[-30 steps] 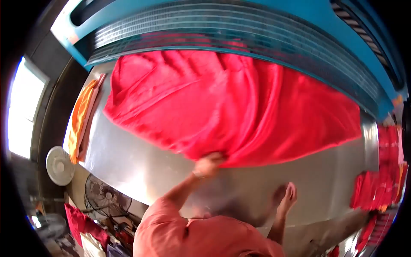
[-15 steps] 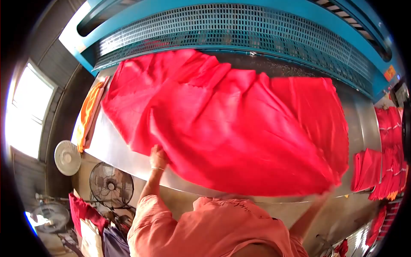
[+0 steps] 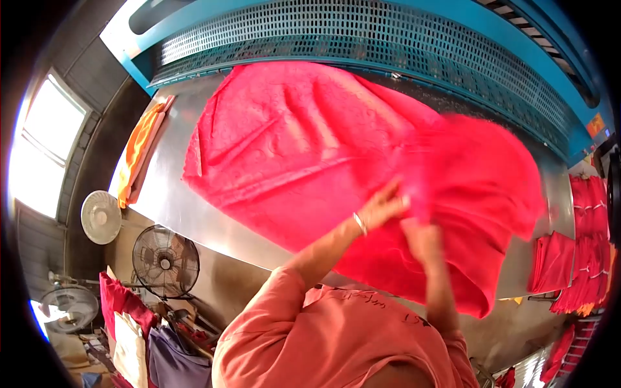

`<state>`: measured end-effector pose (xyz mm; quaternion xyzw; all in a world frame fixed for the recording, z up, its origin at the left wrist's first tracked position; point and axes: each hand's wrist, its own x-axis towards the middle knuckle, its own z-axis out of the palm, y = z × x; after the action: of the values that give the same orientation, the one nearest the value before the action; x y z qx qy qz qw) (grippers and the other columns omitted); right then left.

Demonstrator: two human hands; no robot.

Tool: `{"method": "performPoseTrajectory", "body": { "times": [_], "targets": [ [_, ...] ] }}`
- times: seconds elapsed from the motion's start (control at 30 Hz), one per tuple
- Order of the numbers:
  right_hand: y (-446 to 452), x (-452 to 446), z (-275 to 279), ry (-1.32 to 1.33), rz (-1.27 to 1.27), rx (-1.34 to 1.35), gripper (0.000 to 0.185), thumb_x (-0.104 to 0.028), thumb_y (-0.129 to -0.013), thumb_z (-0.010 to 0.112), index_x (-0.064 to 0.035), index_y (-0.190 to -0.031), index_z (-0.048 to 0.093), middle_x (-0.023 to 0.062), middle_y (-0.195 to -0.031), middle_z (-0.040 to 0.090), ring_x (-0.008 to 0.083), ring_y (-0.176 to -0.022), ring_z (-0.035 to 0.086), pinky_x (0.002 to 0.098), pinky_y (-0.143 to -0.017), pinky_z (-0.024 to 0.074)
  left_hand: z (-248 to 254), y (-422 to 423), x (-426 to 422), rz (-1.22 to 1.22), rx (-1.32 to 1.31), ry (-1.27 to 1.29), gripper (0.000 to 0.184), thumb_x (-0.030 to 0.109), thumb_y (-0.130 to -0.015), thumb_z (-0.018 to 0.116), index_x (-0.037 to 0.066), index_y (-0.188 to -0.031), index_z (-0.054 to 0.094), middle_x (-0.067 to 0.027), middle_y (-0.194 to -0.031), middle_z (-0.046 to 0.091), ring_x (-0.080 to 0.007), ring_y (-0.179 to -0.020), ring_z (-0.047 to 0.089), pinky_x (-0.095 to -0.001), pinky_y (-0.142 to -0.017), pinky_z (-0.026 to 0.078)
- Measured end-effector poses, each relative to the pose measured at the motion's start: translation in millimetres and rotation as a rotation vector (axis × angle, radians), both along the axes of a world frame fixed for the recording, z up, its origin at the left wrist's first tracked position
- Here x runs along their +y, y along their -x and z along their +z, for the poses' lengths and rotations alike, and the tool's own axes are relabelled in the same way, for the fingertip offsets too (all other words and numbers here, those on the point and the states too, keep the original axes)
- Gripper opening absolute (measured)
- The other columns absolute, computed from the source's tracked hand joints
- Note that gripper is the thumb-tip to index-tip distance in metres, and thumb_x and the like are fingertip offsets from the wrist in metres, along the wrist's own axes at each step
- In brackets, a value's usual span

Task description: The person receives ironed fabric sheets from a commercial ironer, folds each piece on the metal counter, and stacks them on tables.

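A large bright red cloth with a faint woven pattern lies spread and wrinkled across a metal table. Its right part is bunched and blurred by motion. My left hand, with a bracelet at the wrist, is over the cloth's middle, its fingers bent together at a gathered fold. Close by on the right, my right hand is closed on the same gathered fold, smeared by movement. One lower corner of the cloth hangs over the table's near edge.
A blue machine with a slotted guard runs along the table's far side. Folded orange cloth lies at the left end, folded red cloth at the right. Fans and hanging garments stand at lower left.
My left hand has moved right from the cloth's left edge to its middle. My right hand has come inward from the right corner. The cloth's right part is now lifted and bunched.
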<state>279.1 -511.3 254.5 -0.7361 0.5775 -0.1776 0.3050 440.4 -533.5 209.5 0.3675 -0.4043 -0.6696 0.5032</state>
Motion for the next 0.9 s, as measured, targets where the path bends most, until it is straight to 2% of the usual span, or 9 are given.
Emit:
{"method": "performPoseTrajectory", "body": {
  "times": [0.03,0.07,0.13,0.27,0.37,0.47,0.53,0.73,0.9],
  "targets": [
    [-38.0,12.6,-7.3,0.181,0.363,-0.444,0.029,-0.029,-0.082,0.057,-0.0005,-0.088,0.059,0.0202,-0.085,0.059,0.0342,-0.078,0.057,0.0408,-0.064,0.0454,19.1,-24.9,-21.3,0.032,-0.369,0.047,0.045,0.030,-0.087,0.057,0.014,-0.127,0.047,-0.0049,-0.103,0.061,-0.0125,-0.091,0.056,-0.0334,-0.083,0.045],
    [-66.3,21.1,5.3,0.621,0.452,-0.031,0.025,-0.022,-0.081,0.060,-0.0004,-0.093,0.059,0.0191,-0.097,0.058,0.0309,-0.092,0.055,0.0390,-0.076,0.0451,8.3,-53.1,-30.8,0.170,-0.620,0.326,0.029,0.029,-0.087,0.055,0.016,-0.113,0.060,-0.0061,-0.094,0.064,-0.0156,-0.081,0.059,-0.0358,-0.078,0.047],
    [-84.4,22.9,34.4,0.438,0.445,-0.159,0.022,-0.014,-0.081,0.059,-0.0026,-0.100,0.059,0.0153,-0.109,0.056,0.0280,-0.105,0.051,0.0360,-0.087,0.0418,-5.3,-131.1,-41.2,0.511,-1.130,0.417,0.022,0.022,-0.086,0.053,0.013,-0.104,0.061,-0.0075,-0.093,0.063,-0.0244,-0.077,0.058,-0.0389,-0.069,0.045],
    [-62.6,12.9,18.0,0.304,0.048,-0.387,0.020,-0.011,-0.081,0.059,-0.0024,-0.099,0.060,0.0136,-0.105,0.059,0.0273,-0.100,0.055,0.0348,-0.086,0.0433,-32.0,-305.8,7.8,1.079,-0.866,0.367,0.030,0.018,-0.080,0.064,0.001,-0.104,0.059,-0.0100,-0.098,0.064,-0.0191,-0.084,0.057,-0.0345,-0.076,0.044],
    [9.9,24.0,-82.5,0.509,-0.184,0.130,0.019,-0.012,-0.080,0.058,-0.0048,-0.098,0.059,0.0117,-0.111,0.056,0.0307,-0.103,0.051,0.0395,-0.085,0.0420,-128.0,-463.7,60.0,1.122,-1.260,-0.145,0.045,0.030,-0.067,0.072,0.003,-0.101,0.059,-0.0161,-0.092,0.063,-0.0285,-0.086,0.061,-0.0379,-0.073,0.048],
    [61.7,76.3,-106.4,0.492,-0.347,0.363,0.023,-0.012,-0.081,0.055,-0.0095,-0.103,0.057,0.0068,-0.120,0.050,0.0284,-0.114,0.042,0.0419,-0.094,0.0335,-102.1,-466.9,90.9,1.176,-1.745,-0.795,0.076,0.045,-0.060,0.071,0.010,-0.123,0.045,-0.0150,-0.121,0.049,-0.0345,-0.105,0.050,-0.0437,-0.091,0.040],
    [91.4,107.6,-113.1,0.466,-0.599,0.331,0.025,-0.014,-0.082,0.056,-0.0067,-0.105,0.056,0.0096,-0.114,0.053,0.0282,-0.106,0.048,0.0396,-0.088,0.0396,-101.0,-484.4,86.1,1.203,-1.446,-0.747,0.084,0.045,-0.061,0.071,0.012,-0.130,0.036,-0.0159,-0.130,0.040,-0.0368,-0.114,0.043,-0.0446,-0.098,0.034],
    [167.2,152.5,-161.5,0.291,-0.947,-0.079,0.031,-0.024,-0.085,0.058,-0.0023,-0.107,0.055,0.0074,-0.095,0.058,0.0156,-0.081,0.055,0.0273,-0.066,0.0453,-92.8,-445.7,-21.5,0.947,-0.512,-0.020,0.033,0.019,-0.069,0.071,0.004,-0.097,0.062,-0.0050,-0.089,0.063,-0.0237,-0.082,0.057,-0.0328,-0.074,0.046],
    [125.3,120.1,-148.0,0.097,-0.787,-0.357,0.041,-0.027,-0.081,0.064,0.0010,-0.109,0.054,0.0042,-0.081,0.057,0.0126,-0.073,0.053,0.0251,-0.066,0.0445,-15.5,-195.0,-38.7,0.315,-1.339,0.569,0.034,0.030,-0.072,0.065,0.006,-0.095,0.055,-0.0113,-0.080,0.063,-0.0283,-0.068,0.058,-0.0377,-0.065,0.047]
  ]
}}
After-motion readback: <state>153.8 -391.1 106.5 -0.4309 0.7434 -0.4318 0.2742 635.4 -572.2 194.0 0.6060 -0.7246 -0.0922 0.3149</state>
